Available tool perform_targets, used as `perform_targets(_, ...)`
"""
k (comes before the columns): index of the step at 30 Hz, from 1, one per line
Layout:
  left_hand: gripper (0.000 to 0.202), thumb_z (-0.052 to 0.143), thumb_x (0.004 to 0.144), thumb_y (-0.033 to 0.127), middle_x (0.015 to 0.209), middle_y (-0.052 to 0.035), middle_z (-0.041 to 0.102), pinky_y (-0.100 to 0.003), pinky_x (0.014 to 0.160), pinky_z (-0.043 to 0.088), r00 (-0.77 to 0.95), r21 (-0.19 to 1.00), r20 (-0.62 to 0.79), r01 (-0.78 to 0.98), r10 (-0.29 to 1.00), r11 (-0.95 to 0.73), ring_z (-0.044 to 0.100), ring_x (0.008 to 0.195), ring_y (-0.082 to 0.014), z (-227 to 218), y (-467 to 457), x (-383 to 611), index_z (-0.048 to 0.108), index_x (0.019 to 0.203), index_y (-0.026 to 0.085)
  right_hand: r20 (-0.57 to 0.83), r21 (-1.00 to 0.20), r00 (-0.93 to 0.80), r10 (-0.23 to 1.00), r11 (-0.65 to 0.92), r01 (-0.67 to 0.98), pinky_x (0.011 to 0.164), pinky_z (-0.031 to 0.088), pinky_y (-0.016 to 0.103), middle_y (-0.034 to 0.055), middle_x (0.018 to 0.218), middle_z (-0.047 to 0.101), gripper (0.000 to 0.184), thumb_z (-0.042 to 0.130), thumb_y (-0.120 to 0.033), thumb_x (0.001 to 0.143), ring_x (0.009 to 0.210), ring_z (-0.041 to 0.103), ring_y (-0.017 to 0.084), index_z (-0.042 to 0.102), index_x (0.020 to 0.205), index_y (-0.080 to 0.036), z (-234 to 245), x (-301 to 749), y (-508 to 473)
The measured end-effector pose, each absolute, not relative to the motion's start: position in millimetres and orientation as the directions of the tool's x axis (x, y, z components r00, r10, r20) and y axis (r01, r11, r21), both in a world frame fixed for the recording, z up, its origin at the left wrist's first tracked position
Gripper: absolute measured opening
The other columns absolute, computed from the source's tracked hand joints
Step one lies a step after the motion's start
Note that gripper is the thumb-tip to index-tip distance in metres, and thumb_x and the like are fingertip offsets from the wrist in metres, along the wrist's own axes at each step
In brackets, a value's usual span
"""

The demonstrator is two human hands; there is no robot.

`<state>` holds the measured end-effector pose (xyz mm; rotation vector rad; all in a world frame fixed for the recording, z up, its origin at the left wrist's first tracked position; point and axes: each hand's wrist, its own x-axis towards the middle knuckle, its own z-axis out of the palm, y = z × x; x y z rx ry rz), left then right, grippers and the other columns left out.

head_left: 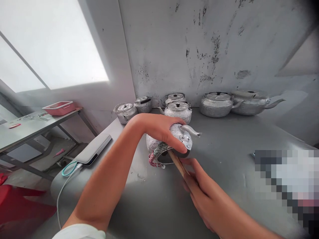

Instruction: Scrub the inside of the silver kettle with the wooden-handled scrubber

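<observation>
Your left hand point(159, 130) clasping the hammered silver teapot point(174, 141) tipped sideways, curved spout at 3 o'clock, your right hand point(199, 187) gripping a wooden handle point(177, 162)

Kettle point(174, 141) lies tipped on table point(231, 146) centre, left hand point(159, 129) on top, right hand point(199, 187) near side holding wooden stick point(177, 163) into it. Six kettles point(178, 111) in row far, against wall. Power bank point(93, 149) left, at table edge. Tray point(59, 108) on far-left bench point(27, 127).

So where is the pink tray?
In the head view, the pink tray sits far left on the side table by the wall, well away from the kettle under the left hand.
</observation>
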<state>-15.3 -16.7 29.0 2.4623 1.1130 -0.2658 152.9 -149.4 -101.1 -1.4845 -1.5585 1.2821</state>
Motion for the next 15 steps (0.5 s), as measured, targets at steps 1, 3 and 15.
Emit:
perform_targets(1,0.105,0.065,0.062,0.077,0.154,0.002,0.043,-0.036,0.103,0.043,0.66,0.3,-0.34,0.751,0.67,-0.588,0.048,0.132,-0.0329,29.0,-16.7,-15.3,0.029,0.153,0.039,-0.191,-0.927,-0.175,0.966,-0.119,0.354,0.075,0.058,0.029,0.0051,0.095,0.077,0.048,0.042,-0.039,0.098,0.082,0.073,0.02,0.047,0.144,-0.027,-99.5,152.9,-149.4)
perform_targets(3,0.105,0.065,0.062,0.077,0.153,0.0019,0.044,-0.036,0.103,0.043,0.658,0.301,-0.342,0.753,0.672,-0.585,0.049,0.132,-0.0328,28.9,-16.7,-15.2,0.028,0.153,0.04,-0.176,-0.933,-0.173,0.969,-0.108,0.343,0.077,0.058,0.03,0.0052,0.096,0.078,0.05,0.047,-0.038,0.095,0.088,0.073,0.022,0.047,0.144,-0.028,-97.0,153.0,-149.5)
perform_targets(15,0.105,0.066,0.061,0.079,0.154,0.0026,0.043,-0.035,0.102,0.044,0.655,0.302,-0.348,0.755,0.67,-0.582,0.049,0.131,-0.0325,30.4,-18.0,-15.6,0.029,0.152,0.041,-0.028,-0.891,-0.153,0.988,0.045,0.452,0.088,0.058,0.034,0.011,0.117,0.074,0.045,0.038,-0.032,0.098,0.111,0.069,0.025,0.05,0.141,-0.027,-97.2,155.0,-150.8)
